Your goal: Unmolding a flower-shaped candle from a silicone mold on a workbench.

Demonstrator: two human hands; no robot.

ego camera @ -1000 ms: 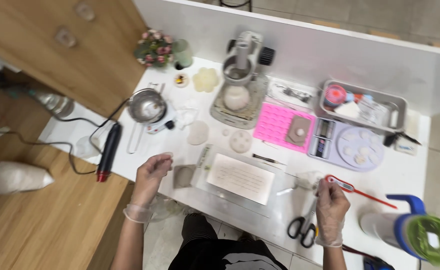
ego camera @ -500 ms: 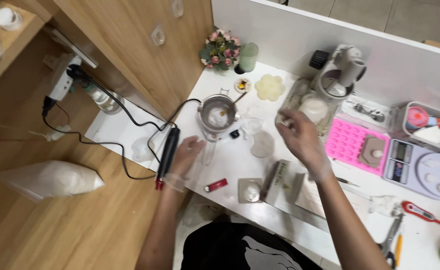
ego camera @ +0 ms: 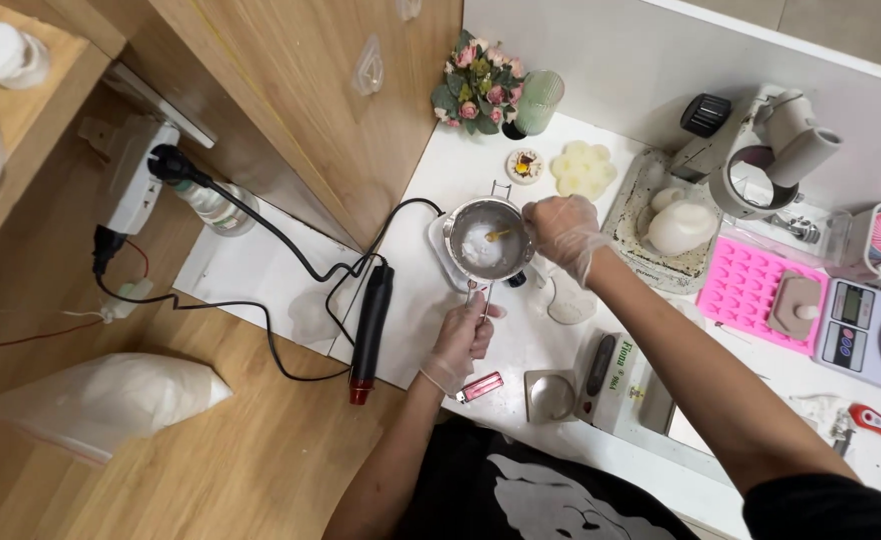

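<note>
Small metal melting pot (ego camera: 488, 241) sits on the white table (ego camera: 441, 175), w/ pale white stuff inside; everything below is placed relative to that pot.

Left hand (ego camera: 464, 338), in a clear glove, is just below the pot, clenched around the pot handle (ego camera: 477, 296), which sticks out toward the person. Right hand (ego camera: 562, 232), also gloved, is at the pot's right rim, fingers pinched on a small yellow stirrer (ego camera: 499, 235) whose tip dips into the white contents.

Left of the pot: black heat gun (ego camera: 370, 331) lying flat, red tip pointing away from the pot, its cord running up to a wall socket strip (ego camera: 133, 190). Above the pot: round yellow-brown lid (ego camera: 526, 166), then a pale flower-shaped wax piece (ego camera: 583, 168) to its right, & a bunch of pink flowers (ego camera: 480, 86) beside a green glass (ego camera: 538, 102) further up. Right of the pot: white tray (ego camera: 633, 225) w/ white lumps, then a pink silicone mould (ego camera: 750, 291) & a digital scale (ego camera: 876, 335) well apart. Below-right: small red lighter (ego camera: 483, 386) near the left hand, just beside a small round metal tin (ego camera: 551, 395). Far lower left, on the wood floor: plastic bag of white powder (ego camera: 96, 400).
</note>
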